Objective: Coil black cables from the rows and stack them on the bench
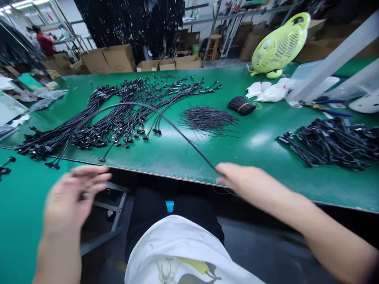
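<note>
My right hand is at the near edge of the green table, pinched on the end of a long black cable. The cable arches up and left over the table toward a big fanned pile of black cables. My left hand hovers below the table edge on the left. It is smeared by motion, with fingers stretched toward the right; something small and dark shows by its fingers, and I cannot make it out.
A heap of thin black ties and a banded bundle lie mid-table. Another cable pile is at right. A green fan, white bags, cardboard boxes and a person in red stand behind.
</note>
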